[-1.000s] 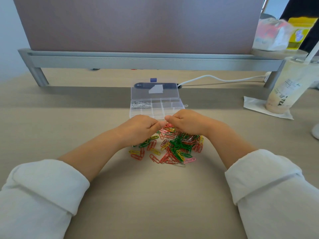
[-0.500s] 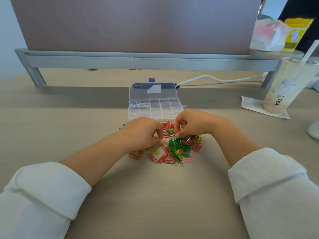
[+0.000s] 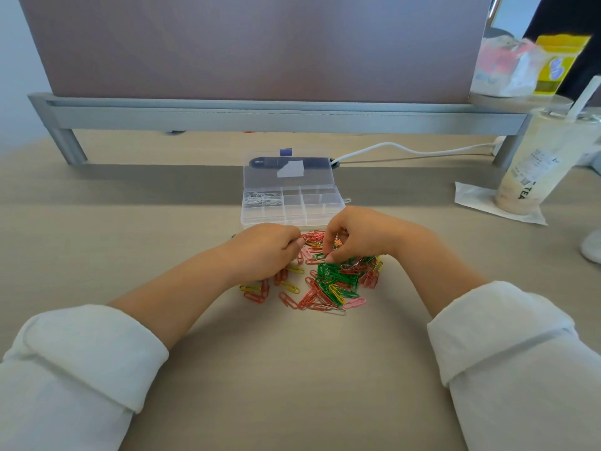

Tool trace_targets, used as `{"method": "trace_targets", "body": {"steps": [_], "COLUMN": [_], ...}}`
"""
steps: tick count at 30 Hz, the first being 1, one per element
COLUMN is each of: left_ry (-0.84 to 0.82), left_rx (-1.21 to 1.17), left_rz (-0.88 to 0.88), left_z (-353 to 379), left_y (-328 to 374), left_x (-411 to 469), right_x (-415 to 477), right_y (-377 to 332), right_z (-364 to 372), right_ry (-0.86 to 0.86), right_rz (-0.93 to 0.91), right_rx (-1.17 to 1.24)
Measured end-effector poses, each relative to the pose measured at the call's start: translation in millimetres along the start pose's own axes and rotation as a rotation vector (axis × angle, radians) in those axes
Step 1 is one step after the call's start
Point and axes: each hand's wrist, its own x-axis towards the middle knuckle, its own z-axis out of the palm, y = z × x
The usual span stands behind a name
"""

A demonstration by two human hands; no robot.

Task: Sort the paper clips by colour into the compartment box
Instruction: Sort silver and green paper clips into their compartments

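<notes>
While the paper clips point(image 3: 328, 284) lay heaped on the surface point(image 3: 292, 369) just in front of the open compartment box point(image 3: 292, 203), the left hand point(image 3: 263, 252) was curled over their left edge and the right hand point(image 3: 357, 236) had its fingers dipped into the green ones. Couldn't tell if either actually pinched a clip. White clips point(image 3: 261, 199) sat in the box's far-left compartment.

Both hands low and close together, white sleeves point(image 3: 81, 353) rolled back off the forearms.
Left hand point(image 3: 263, 250) knuckles-up, fingers curled under; right hand point(image 3: 361, 234) arched, fingertips point(image 3: 329, 258) pointing down — whether either pinches anything cannot be told.
</notes>
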Motion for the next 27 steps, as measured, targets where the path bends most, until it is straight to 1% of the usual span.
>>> {"method": "trace_targets", "body": {"steps": [4, 9, 12, 16, 20, 24, 27], "left_ry": [-0.006, 0.067, 0.108, 0.17, 0.21, 0.252, 0.25], "left_rx": [-0.036, -0.084, -0.176, -0.259, -0.28, -0.359, -0.408], "left_rz": [0.007, -0.022, -0.045, -0.022, -0.024, -0.01, -0.039], "left_z": [-1.8, -5.4, -4.9, -3.2, -3.0, -4.9, -3.1], "left_y": [-2.3, -0.1, 0.4, 0.0, -3.7, -1.2, -2.2], "left_x": [-1.2, -3.1, -1.7, 2.8, 6.4, 8.6, 12.6], "right_x": [4.2, 7.2, 6.8, 5.1, 4.3, 7.6, 11.2], "right_y": [0.3, 0.9, -0.4, 0.4, -0.7, 2.2, 7.6], "right_z": [2.5, 4.2, 3.3, 0.1, 0.1, 1.2, 3.5], "right_ry": [0.026, 0.032, 0.038, 0.031, 0.034, 0.087, 0.125], "right_rz": [0.002, 0.03, 0.058, 0.051, 0.061, 0.085, 0.104], "right_rx": [-0.016, -0.013, 0.035, 0.106, 0.138, 0.192, 0.197]}}
